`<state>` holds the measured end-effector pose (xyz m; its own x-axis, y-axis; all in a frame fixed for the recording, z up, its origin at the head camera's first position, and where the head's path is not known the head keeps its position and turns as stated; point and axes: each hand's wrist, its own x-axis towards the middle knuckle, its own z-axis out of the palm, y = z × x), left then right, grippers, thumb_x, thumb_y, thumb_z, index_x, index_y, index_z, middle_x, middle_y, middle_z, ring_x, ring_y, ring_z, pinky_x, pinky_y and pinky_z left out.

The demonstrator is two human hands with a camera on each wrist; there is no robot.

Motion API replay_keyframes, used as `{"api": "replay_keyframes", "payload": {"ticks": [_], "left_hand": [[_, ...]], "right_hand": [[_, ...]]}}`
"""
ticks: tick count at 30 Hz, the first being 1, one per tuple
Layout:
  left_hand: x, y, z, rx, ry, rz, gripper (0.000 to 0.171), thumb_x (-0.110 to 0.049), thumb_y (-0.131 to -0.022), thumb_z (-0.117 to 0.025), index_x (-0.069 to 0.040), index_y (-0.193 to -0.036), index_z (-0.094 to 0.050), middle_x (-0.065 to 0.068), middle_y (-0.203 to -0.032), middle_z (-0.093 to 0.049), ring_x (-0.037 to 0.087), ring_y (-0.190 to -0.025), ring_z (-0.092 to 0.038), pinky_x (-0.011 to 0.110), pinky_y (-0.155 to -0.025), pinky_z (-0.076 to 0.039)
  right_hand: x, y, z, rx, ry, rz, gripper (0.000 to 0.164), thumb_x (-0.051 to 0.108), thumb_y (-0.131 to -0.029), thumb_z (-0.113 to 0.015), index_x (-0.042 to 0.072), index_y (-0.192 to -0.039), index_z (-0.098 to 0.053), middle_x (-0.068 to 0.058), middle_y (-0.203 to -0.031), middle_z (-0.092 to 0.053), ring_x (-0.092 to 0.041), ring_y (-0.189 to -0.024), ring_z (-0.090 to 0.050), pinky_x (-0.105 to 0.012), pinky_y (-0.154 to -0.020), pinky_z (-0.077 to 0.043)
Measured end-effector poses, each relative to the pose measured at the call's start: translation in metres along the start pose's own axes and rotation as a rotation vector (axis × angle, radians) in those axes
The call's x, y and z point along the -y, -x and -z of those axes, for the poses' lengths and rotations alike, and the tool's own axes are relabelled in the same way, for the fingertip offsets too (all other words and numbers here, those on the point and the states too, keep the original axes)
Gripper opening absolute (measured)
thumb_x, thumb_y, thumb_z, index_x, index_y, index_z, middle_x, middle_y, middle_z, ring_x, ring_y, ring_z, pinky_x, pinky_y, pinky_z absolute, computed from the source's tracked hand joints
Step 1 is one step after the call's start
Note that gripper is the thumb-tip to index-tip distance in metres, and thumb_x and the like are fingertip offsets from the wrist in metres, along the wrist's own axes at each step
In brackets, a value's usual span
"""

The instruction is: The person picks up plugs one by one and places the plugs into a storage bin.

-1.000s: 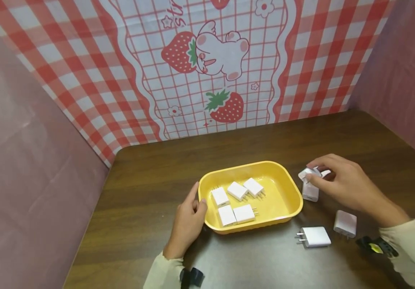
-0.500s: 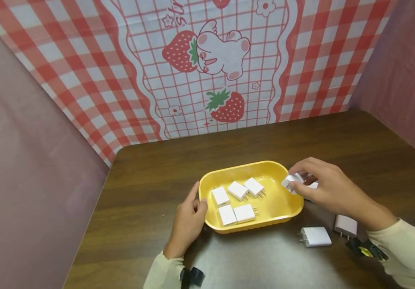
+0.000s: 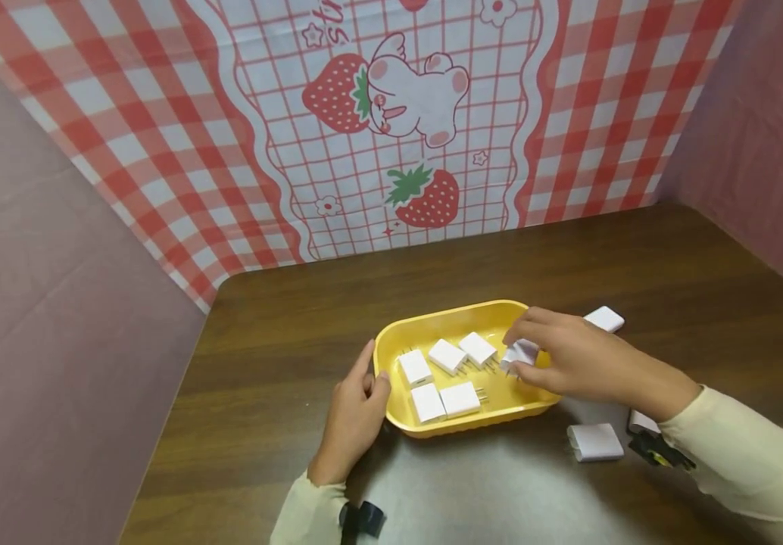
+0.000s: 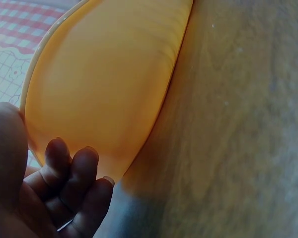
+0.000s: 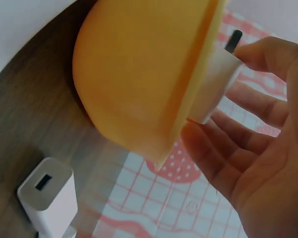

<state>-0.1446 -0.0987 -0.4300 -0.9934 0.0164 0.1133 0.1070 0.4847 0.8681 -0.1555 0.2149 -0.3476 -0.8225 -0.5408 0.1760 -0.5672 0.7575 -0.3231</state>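
Observation:
A yellow plastic tray (image 3: 446, 324) holds several white plug chargers, one of them a two-part charger block (image 3: 460, 399) with its prongs out. My left hand (image 3: 350, 416) grips the tray's left end. In the left wrist view its fingertips (image 4: 84, 161) lie against the tray's outer wall (image 4: 104, 74). Over the tray's right end, my right hand (image 3: 578, 356) pinches another white charger (image 3: 521, 354) between thumb and fingers. The right wrist view has this charger (image 5: 218, 87) beside the tray's rim, one dark prong sticking out.
Right of the tray on the brown table (image 3: 282, 363) lie a white charger (image 3: 596, 442), one partly behind my right wrist (image 3: 642, 422), and one beyond my right hand (image 3: 605, 319). A red-and-white checked cloth (image 3: 364, 227) hangs at the back.
My right hand has carried a charger leftward from the table, over the rim and into the tray's right end. My left hand has stayed on the tray.

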Motion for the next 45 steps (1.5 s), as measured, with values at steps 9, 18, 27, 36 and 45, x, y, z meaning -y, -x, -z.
{"api": "replay_keyframes", "payload": {"ticks": [9, 18, 27, 36, 45], "left_hand": [[0.0, -0.003, 0.001, -0.001, -0.001, -0.004, 0.059, -0.022, -0.098, -0.056, -0.012, -0.154, -0.041, -0.006, -0.057, -0.044, 0.009, -0.048, -0.039, 0.024, -0.045, -0.033], [0.0, -0.001, 0.001, 0.004, 0.0, -0.001, 0.059, -0.021, -0.098, -0.056, -0.012, -0.154, -0.041, -0.007, -0.057, -0.045, 0.008, -0.048, -0.04, 0.024, -0.047, -0.034], [0.0, -0.001, 0.002, 0.006, 0.013, -0.002, 0.059, -0.021, -0.098, -0.056, -0.012, -0.154, -0.041, -0.007, -0.057, -0.045, 0.007, -0.048, -0.04, 0.024, -0.047, -0.034], [0.001, -0.002, 0.001, 0.001, 0.001, -0.005, 0.059, -0.021, -0.098, -0.056, -0.013, -0.154, -0.042, -0.007, -0.057, -0.045, 0.007, -0.049, -0.04, 0.024, -0.047, -0.034], [-0.001, -0.001, 0.002, 0.004, 0.004, 0.002, 0.059, -0.021, -0.098, -0.056, -0.012, -0.154, -0.042, -0.007, -0.057, -0.046, 0.008, -0.048, -0.041, 0.024, -0.047, -0.034]], "right_hand": [[0.006, -0.02, -0.006, 0.23, 0.067, -0.024, 0.032, 0.032, -0.085, -0.078, 0.013, -0.111, -0.074, 0.001, -0.097, -0.06, -0.011, -0.071, -0.051, -0.03, -0.06, -0.045], [0.003, -0.027, -0.016, 0.317, 0.087, -0.012, 0.02, 0.024, -0.083, -0.073, 0.014, -0.101, -0.073, 0.001, -0.087, -0.057, -0.012, -0.063, -0.048, -0.029, -0.056, -0.043], [0.001, -0.026, -0.022, 0.283, 0.097, 0.025, 0.016, 0.021, -0.078, -0.073, 0.014, -0.093, -0.07, 0.003, -0.082, -0.054, -0.012, -0.062, -0.046, -0.029, -0.055, -0.042], [0.002, -0.028, -0.021, 0.326, 0.081, -0.021, 0.023, 0.023, -0.078, -0.079, 0.012, -0.098, -0.071, 0.0, -0.087, -0.056, -0.013, -0.064, -0.047, -0.029, -0.055, -0.042], [0.003, -0.027, -0.019, 0.327, 0.073, -0.034, 0.031, 0.02, -0.079, -0.077, 0.011, -0.108, -0.072, -0.003, -0.092, -0.059, -0.014, -0.067, -0.049, -0.031, -0.058, -0.044]]}}
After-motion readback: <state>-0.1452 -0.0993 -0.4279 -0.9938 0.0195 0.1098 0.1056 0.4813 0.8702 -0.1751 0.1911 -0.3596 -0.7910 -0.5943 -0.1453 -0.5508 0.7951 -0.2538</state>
